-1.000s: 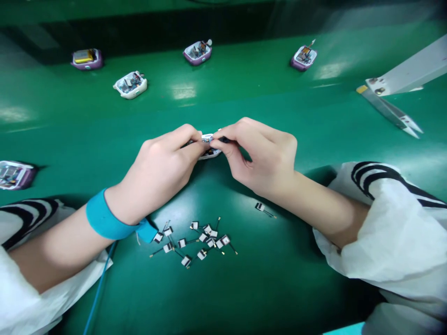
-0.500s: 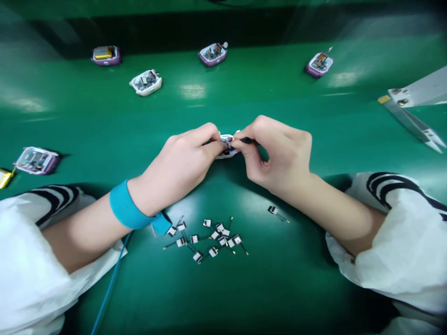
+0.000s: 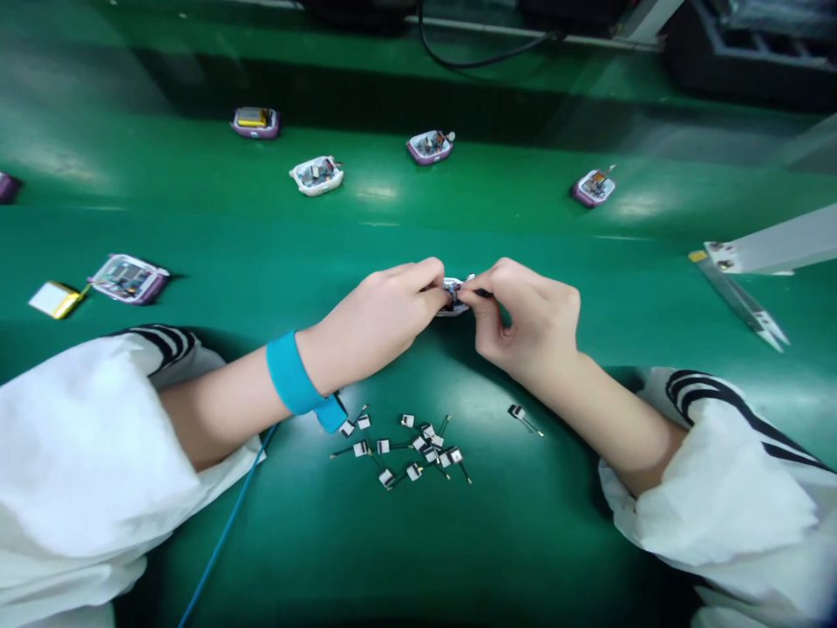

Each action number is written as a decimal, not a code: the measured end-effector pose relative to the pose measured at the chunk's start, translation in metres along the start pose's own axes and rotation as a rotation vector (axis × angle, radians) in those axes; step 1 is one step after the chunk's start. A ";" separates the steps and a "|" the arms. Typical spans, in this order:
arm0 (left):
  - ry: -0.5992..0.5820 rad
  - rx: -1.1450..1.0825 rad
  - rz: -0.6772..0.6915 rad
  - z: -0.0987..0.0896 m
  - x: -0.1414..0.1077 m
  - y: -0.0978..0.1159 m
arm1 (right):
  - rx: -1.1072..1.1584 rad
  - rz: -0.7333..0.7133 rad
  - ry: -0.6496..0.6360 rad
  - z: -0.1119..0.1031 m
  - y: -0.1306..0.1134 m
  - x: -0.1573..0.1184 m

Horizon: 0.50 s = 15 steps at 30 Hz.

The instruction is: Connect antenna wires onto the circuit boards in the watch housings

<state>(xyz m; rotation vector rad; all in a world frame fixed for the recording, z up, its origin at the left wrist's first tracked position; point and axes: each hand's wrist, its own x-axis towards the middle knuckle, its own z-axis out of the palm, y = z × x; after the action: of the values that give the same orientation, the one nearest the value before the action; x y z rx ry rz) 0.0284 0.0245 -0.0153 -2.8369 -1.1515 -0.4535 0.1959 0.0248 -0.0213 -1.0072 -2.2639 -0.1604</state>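
Observation:
Between my hands, a small white-rimmed device housing (image 3: 453,296) with circuitry inside is mostly hidden by my fingers. My left hand (image 3: 383,318) pinches its near side. My right hand (image 3: 523,310) meets it from the other side, its fingertips pinching a slim black tool (image 3: 485,293) whose tip is at the housing. Below my hands lies a loose heap of small white-and-black modules with thin wire leads (image 3: 411,449). One more such module (image 3: 523,419) lies apart, below my right hand.
The green work belt (image 3: 418,227) carries several open device housings (image 3: 317,175), including a purple one (image 3: 127,279), with a gold-edged flat battery (image 3: 56,299) beside it. A teal wrist strap (image 3: 294,373) and blue cord (image 3: 228,523) lie at my left wrist. A pale metal rail (image 3: 762,249) stands at right.
The whole view has shifted, with the housings on the belt sitting lower and farther right, and more of the far side showing. Both hands stay on the housing.

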 end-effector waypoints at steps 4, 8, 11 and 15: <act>0.025 -0.055 0.006 0.003 0.000 -0.001 | 0.030 0.071 0.038 0.001 0.000 -0.001; 0.015 -0.118 -0.008 0.002 -0.001 -0.002 | 0.340 0.375 0.229 0.003 0.005 -0.006; 0.004 -0.158 -0.010 0.001 -0.001 -0.003 | 0.520 0.487 0.301 0.005 0.008 -0.008; 0.010 -0.159 -0.068 -0.003 -0.001 0.001 | 0.617 0.528 0.291 0.004 0.010 -0.007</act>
<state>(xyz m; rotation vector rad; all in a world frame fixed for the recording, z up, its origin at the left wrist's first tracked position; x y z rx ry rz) 0.0274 0.0223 -0.0128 -2.9316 -1.2673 -0.5878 0.2047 0.0290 -0.0306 -1.1005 -1.5607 0.5474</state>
